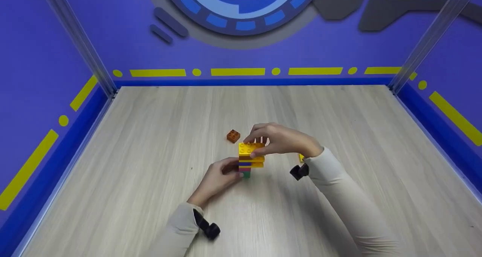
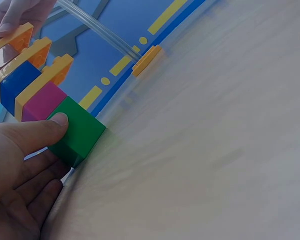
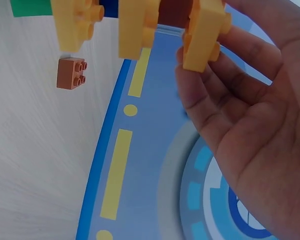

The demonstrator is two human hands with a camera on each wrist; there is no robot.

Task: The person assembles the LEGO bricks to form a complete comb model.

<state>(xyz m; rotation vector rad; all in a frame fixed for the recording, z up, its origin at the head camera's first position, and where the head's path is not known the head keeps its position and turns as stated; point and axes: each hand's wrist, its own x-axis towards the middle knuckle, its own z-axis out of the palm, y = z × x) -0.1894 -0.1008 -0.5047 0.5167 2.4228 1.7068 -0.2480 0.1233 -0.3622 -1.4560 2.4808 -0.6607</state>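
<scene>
A tower of toy building bricks [image 1: 245, 169] stands on the table, with a green brick [image 2: 79, 127] at the bottom. Above it come a magenta brick [image 2: 43, 102], a blue brick [image 2: 19, 86] and a brown brick, with thin yellow plates between them that jut out to one side. My left hand [image 1: 220, 176] grips the base, its thumb against the green brick. At the top, my right hand [image 1: 284, 139] pinches the uppermost yellow plate [image 3: 205, 37] between thumb and fingers. That plate sits on or against the brown brick; whether it is fully seated I cannot tell.
A loose brown brick [image 1: 233, 136] lies just behind the tower. Another yellow plate [image 2: 146, 60] lies on the table to the right, mostly hidden by the right wrist in the head view. Blue-purple printed walls [image 1: 241, 57] enclose the wooden tabletop [image 1: 158, 136].
</scene>
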